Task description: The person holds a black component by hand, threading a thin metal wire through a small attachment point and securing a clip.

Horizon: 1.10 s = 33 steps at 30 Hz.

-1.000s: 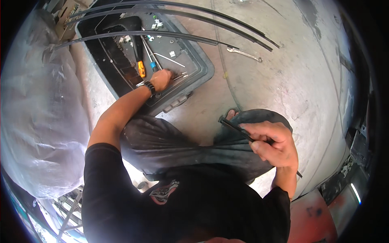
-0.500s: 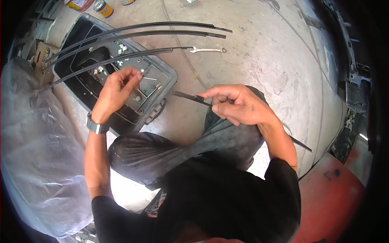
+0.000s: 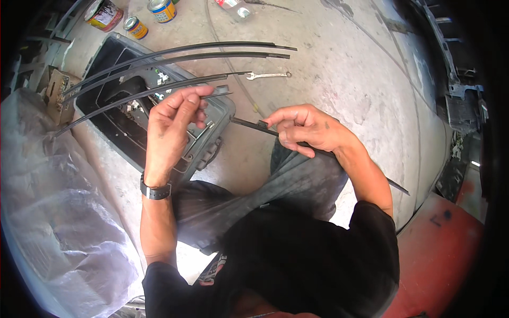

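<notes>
In my right hand (image 3: 313,130) is a long narrow black trim strip (image 3: 246,124), pinched between thumb and fingers. Its near-centre end points left, a small raised black piece sits on it by my fingertip, and the far part passes behind my forearm. My left hand (image 3: 180,114) is closed over the tray, its thumb and forefinger gripping a thin pointed piece (image 3: 218,95) whose kind I cannot make out. Beneath that hand lies the grey plastic tray (image 3: 225,110), with small hardware inside. Three more black strips (image 3: 212,55) stretch across the tray.
A combination wrench (image 3: 269,75) touches the end of the nearest strip on the concrete floor. Cans (image 3: 135,27) and a clear bottle (image 3: 236,9) stand or lie farther off. Plastic sheeting (image 3: 58,212) covers the left side; a red panel (image 3: 437,249) is at right.
My left hand has moved right, toward the strip's end, with the thin piece pointing right. My right hand stays on the strip. The view has shifted slightly, showing more of the cans and a bottle.
</notes>
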Available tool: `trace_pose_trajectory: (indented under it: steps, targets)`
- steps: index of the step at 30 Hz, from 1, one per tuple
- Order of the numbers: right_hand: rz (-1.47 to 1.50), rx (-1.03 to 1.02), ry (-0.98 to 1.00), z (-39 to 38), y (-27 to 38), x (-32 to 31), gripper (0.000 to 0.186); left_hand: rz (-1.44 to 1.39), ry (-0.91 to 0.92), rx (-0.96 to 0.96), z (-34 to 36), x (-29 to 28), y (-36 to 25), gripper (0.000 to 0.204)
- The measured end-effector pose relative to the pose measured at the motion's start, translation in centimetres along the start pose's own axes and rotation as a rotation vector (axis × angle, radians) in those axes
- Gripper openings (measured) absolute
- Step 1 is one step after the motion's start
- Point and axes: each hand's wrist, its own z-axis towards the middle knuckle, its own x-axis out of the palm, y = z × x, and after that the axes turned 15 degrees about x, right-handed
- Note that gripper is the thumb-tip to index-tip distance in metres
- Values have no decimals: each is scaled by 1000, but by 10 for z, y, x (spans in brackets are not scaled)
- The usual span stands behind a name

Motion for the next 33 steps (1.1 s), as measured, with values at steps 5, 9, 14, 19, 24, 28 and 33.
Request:
trace_pose_trajectory:
  steps: [5, 9, 14, 19, 24, 28, 33]
  targets:
    - [25, -50, 50, 5, -3, -1, 36, 33, 6, 6, -5, 8, -9, 21]
    - [2, -24, 24, 8, -3, -1, 36, 51, -20, 54, -7, 12, -8, 21]
    - [-23, -17, 14, 10, 0, 0, 37, 127, 3, 63, -8, 9, -2, 22]
    - [0, -7, 14, 8, 1, 0, 37, 124, 8, 5, -7, 15, -6, 21]
    - [49, -20, -9, 10, 0, 3, 32, 102, 4, 30, -7, 16, 1, 21]
    - [56, 9, -9, 8, 2, 3, 32, 94, -7, 68, -6, 15, 2, 21]
    - [6, -12, 22, 8, 0, 1, 38, -91, -129, 79, -3, 9, 7, 21]
